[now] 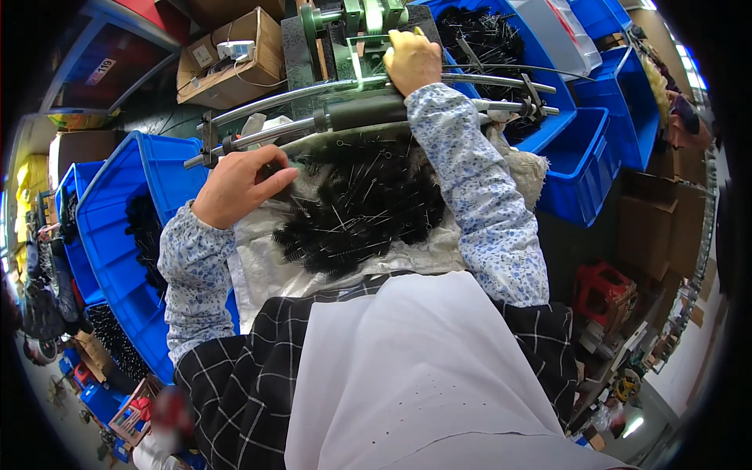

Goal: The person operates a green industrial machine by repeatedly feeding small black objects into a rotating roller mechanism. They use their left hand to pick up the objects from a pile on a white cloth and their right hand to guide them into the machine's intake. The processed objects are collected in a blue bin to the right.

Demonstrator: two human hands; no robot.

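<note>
A heap of small black wire-stemmed brushes, some with looped ends, lies on a pale cloth in front of me. Left of the heap is my left hand, fingers loosely bent and thumb held apart, with nothing visible in it. It hovers by the near metal rail. Beyond the rails, my right hand is closed at the front of a green machine. Whatever its fingers grip is hidden. A thin, light-coloured strip stands upright on the machine, left of that hand.
Two metal rails run crosswise between me and the machine. Blue bins with black brushes stand at left and at upper right. An open cardboard box holds a white device. More blue crates and a red stool-like object are at right.
</note>
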